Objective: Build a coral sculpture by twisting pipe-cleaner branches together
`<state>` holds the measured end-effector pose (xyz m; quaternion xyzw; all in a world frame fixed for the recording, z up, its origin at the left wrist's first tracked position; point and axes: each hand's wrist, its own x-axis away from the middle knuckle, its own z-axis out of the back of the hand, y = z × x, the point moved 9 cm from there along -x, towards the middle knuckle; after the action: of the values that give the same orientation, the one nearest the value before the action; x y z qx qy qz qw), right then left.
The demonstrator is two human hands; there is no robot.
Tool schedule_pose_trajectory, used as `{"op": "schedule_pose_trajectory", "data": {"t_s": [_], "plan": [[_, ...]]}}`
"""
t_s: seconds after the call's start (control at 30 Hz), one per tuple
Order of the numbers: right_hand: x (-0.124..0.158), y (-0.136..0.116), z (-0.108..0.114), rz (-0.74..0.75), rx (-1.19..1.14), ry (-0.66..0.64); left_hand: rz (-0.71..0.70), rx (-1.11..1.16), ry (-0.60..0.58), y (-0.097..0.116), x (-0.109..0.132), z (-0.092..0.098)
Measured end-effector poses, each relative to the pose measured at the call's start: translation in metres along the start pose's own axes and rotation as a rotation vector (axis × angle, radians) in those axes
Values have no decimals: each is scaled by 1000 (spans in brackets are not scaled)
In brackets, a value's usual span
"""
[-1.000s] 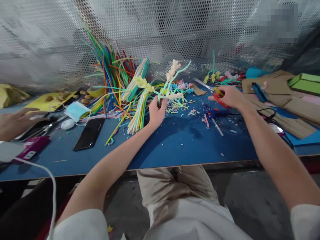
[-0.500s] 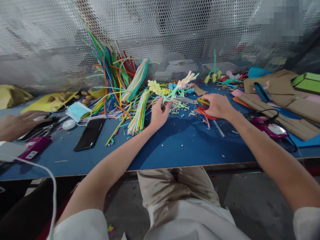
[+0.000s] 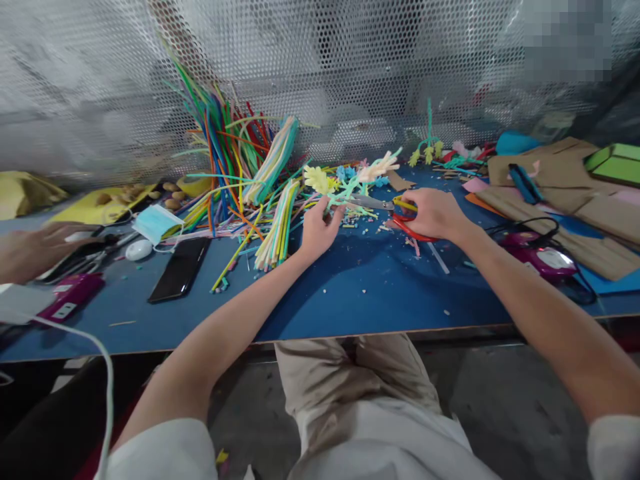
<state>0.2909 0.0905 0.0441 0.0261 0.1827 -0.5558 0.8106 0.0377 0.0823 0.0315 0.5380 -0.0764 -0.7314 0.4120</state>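
Note:
My left hand (image 3: 321, 227) pinches a green pipe-cleaner stem (image 3: 345, 192) that carries pale yellow and cream fuzzy flowers (image 3: 377, 168). In my right hand (image 3: 434, 212) is a pair of scissors (image 3: 373, 201) with red and yellow handles, its blades pointing left at the stem near my left fingertips. Whether the blades touch the stem I cannot tell. Small cut bits of pipe cleaner lie under the blades. Close to my left hand lies a bundle of yellow, white and green pipe cleaners (image 3: 278, 227).
A large heap of coloured pipe cleaners (image 3: 215, 147) leans on the perforated metal screen. On the left are a black phone (image 3: 180, 270), a face mask (image 3: 157, 223) and another person's hand (image 3: 35, 250). Brown cardboard pieces (image 3: 555, 170) and a purple device (image 3: 543, 257) lie right.
The flowered stem has shifted and turned slightly to the right in my left hand. The scissor blades moved a little left. Both hands stay nearly in place.

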Motion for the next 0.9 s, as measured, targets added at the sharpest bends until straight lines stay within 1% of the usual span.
{"op": "schedule_pose_trajectory", "data": {"t_s": [0.17,0.33,0.53,0.7,0.9], "plan": [[2,-5,-5,2,-12,-23,-44,-29,-19,7,2,-2],[3,-12,-11,6,-34,-56,-26,-39,-30,10,3,-2],[6,-23,-16,-19,-88,-146,-6,-42,-23,7,4,-1],[7,-26,-13,-21,-53,-136,11,-50,-27,5,4,-3],[6,-26,-13,46,16,-113,1,-74,-18,7,2,-3]]}}
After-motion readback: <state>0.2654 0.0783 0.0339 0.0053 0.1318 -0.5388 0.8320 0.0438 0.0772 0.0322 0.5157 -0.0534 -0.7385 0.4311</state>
